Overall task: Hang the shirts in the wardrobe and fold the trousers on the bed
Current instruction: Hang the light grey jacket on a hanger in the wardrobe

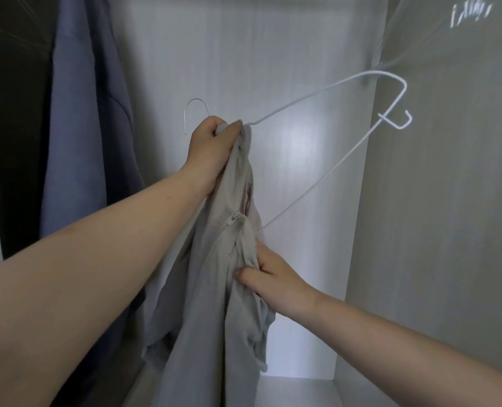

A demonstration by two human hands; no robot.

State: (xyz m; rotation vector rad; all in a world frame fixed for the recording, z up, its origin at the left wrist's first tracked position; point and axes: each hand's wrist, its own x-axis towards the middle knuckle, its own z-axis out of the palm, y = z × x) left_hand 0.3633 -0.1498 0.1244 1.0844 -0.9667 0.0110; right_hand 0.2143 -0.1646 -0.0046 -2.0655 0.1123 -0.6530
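The left hand (214, 139), at about 11 o'clock from the middle of the view, is curled tight round the neck of a white wire hanger (326, 89) together with the top edge of a pale grey shirt (211, 274). The right hand (269, 273), down at 5 o'clock, pinches a bunched fold of the same shirt between thumb and fingers. The shirt hangs in a crumpled column between the two hands, inside the wardrobe (449, 201). The hanger lies tilted, its far shoulder swung out toward 2 o'clock and close to the side wall; its hook (195, 108) pokes up at 11 o'clock and is on no rail that can be seen.

The chief risk, as I judge it, is that the cloth is only gathered at the neck and seems not to be spread over the bare wire arm, so a release could let it slide off and drop. The tilted arm may also catch on the wall. A blue garment (82, 127) and a dark garment (17, 127) hang at 9 o'clock, and the hook could catch them.
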